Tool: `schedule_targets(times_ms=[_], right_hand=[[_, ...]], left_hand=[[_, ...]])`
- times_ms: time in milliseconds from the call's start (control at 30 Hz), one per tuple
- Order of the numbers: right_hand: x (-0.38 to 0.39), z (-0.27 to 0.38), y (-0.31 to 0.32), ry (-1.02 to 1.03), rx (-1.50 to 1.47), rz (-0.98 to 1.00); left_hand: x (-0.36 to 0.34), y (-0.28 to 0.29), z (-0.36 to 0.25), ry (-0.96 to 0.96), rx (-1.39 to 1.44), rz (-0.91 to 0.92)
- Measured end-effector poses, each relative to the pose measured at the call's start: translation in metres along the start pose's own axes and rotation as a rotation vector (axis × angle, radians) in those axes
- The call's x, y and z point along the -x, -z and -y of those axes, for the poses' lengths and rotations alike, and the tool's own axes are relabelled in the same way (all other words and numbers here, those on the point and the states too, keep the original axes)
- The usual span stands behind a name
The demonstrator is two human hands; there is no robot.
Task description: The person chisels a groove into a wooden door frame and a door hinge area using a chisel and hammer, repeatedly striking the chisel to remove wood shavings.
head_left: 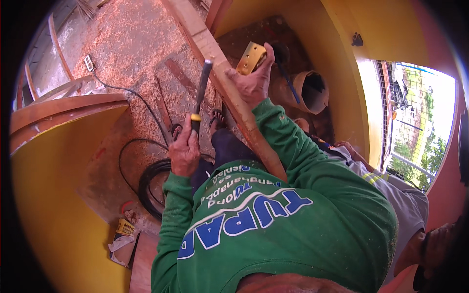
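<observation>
My left hand (184, 152) is closed around the handle of a chisel (201, 90). Its long dark blade points up and away from me, with a yellow collar just above my fingers. A brass-coloured hinge (252, 57) with screw holes is gripped between the thumb and fingers of my right hand (251, 85). Between my hands a long wooden beam (222, 68) slants from the far edge down towards my body. My right hand is held beside the beam, over its right side; whether it touches the wood I cannot tell.
Wood shavings (132, 44) cover the floor. A black cable (151, 185) lies coiled at left, near an outlet box (89, 63). A large pipe (312, 93) lies beyond my right arm. Another person in grey (391, 193) is close at my right. A torn carton (124, 239) sits lower left.
</observation>
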State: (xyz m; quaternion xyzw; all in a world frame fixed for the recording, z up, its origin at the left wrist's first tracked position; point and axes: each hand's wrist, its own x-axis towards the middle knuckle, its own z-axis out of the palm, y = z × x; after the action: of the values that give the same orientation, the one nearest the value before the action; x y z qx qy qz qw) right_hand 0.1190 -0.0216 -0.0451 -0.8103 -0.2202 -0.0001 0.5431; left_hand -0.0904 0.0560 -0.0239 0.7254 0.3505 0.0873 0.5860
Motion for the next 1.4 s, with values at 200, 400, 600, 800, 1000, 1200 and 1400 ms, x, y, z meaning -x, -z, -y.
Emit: schedule_targets(times_ms=[200,400,600,800,1000,1200,1400], right_hand=[[0.003,0.000,0.002,0.037,0.103,0.025],[0.005,0.002,-0.002,-0.036,0.005,0.012],[0.007,0.011,0.002,-0.040,-0.031,0.021],[0.005,0.005,-0.002,-0.038,-0.028,0.014],[0.014,0.005,-0.001,-0.113,-0.116,0.007],[0.006,0.012,-0.002,-0.025,0.017,-0.002],[0.009,0.016,0.001,0.000,0.000,-0.016]], left_hand=[[0.009,-0.003,0.021,-0.025,-0.004,-0.020],[-0.032,-0.005,-0.003,-0.074,-0.094,-0.008],[-0.004,0.009,-0.007,-0.037,-0.109,0.000],[-0.024,0.002,-0.007,-0.177,-0.271,-0.006],[-0.006,0.009,-0.001,-0.079,-0.097,0.015],[-0.001,0.010,0.005,-0.086,-0.086,0.013],[-0.016,0.007,-0.014,-0.138,-0.240,0.054]])
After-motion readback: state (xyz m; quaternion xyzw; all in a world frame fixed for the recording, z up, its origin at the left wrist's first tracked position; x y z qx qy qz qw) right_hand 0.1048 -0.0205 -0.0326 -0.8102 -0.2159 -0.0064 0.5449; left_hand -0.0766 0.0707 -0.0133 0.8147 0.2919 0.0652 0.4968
